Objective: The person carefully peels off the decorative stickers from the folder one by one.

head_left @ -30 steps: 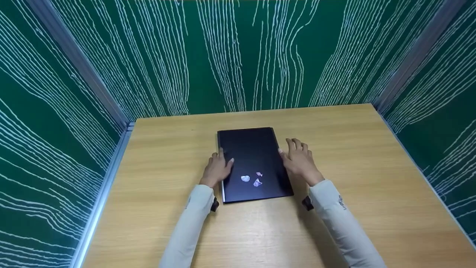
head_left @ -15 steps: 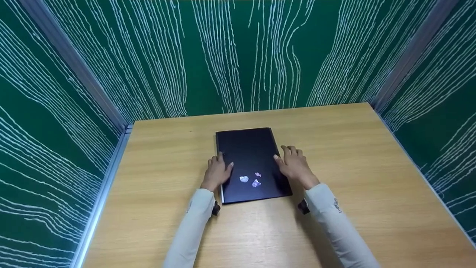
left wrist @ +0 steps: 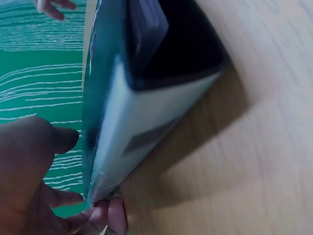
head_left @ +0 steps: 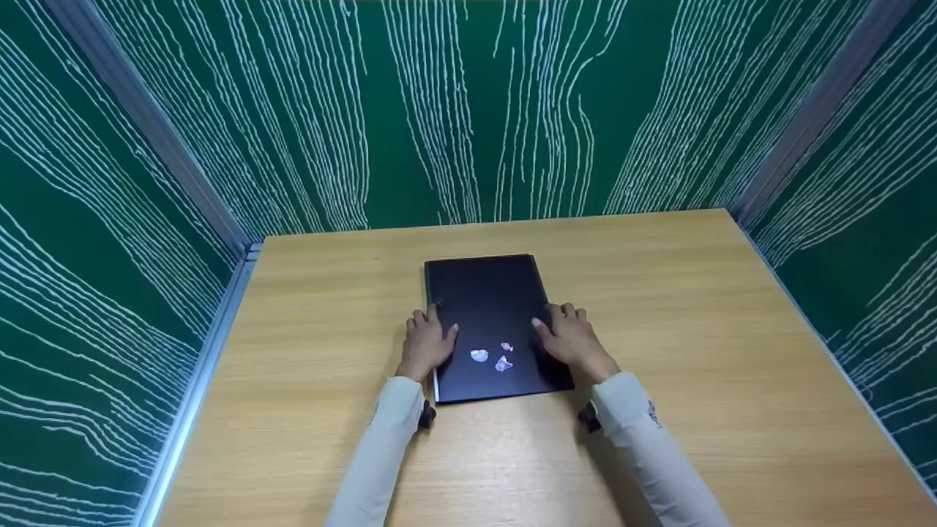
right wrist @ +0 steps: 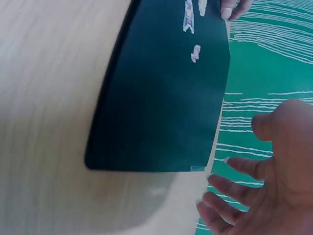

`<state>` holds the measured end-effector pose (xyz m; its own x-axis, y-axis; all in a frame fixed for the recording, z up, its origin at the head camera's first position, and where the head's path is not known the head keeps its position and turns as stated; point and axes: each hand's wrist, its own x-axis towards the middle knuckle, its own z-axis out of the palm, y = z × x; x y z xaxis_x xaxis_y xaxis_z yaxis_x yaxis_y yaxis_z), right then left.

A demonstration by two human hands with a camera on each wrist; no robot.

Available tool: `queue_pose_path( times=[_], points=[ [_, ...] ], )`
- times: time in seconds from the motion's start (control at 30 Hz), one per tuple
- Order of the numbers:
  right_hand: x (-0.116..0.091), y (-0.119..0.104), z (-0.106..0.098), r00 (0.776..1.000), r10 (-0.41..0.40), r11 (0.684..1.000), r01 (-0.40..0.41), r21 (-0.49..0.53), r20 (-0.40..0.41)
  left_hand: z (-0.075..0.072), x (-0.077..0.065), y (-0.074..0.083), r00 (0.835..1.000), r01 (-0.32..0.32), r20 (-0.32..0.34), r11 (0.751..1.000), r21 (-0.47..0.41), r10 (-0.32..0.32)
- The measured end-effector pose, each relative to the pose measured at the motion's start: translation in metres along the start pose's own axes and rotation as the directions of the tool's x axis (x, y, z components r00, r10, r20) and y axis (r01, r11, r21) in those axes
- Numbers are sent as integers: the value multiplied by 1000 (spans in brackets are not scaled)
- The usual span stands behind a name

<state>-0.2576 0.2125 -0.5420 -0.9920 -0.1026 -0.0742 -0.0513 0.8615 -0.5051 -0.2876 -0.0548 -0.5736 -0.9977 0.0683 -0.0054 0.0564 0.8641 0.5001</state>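
Observation:
A black binder point(head_left: 483, 300) lies on the table, its front cover up, with several small shiny stickers point(head_left: 503, 364) low on that cover. Its pale spine point(left wrist: 151, 122) carries a grey label, and clear sleeves show at the end of the binder in the left wrist view. My left hand point(head_left: 426, 340) holds the spine side, fingertips curled at the spine and thumb over the cover. At the opposite edge, my right hand point(head_left: 575, 340) has its thumb over the cover in the head view. Its fingers are loosely bent, and in the right wrist view they stand just off the binder's corner.
The wooden table point(head_left: 315, 315) extends around the binder on all sides. Green walls point(head_left: 498, 110) with white wavy lines enclose it at the back and both sides, joined by grey metal posts point(head_left: 154, 110). Small black wrist cameras point(head_left: 427, 415) sit under the sleeves.
My right hand has come down and inward, its thumb now further over the cover's right edge. My left hand stays at the spine, and the binder lies where it was.

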Motion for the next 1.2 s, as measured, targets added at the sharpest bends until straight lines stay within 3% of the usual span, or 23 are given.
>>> queue_pose_path(
  times=[0.2, 0.6, 0.87, 1.2],
  points=[
    [0, 0, 12, 1000, -12, 999, 12, 52, 11, 2, 0, -4, 1000, -7, -5, 1000, -3, 7],
    [-1, -2, 22, 999, -38, 995, 40, 87, -23, 3, 1, -9, 997, -57, 50, 998, 39, 55],
    [-2, -4, 30, 998, -48, 992, 51, 113, -33, 0, -2, -12, 997, -23, 73, 1000, -15, 24],
    [1, -9, 40, 986, -146, 985, 153, 84, -77, -3, -2, -14, 995, 42, 96, 999, -23, -40]
  ],
)
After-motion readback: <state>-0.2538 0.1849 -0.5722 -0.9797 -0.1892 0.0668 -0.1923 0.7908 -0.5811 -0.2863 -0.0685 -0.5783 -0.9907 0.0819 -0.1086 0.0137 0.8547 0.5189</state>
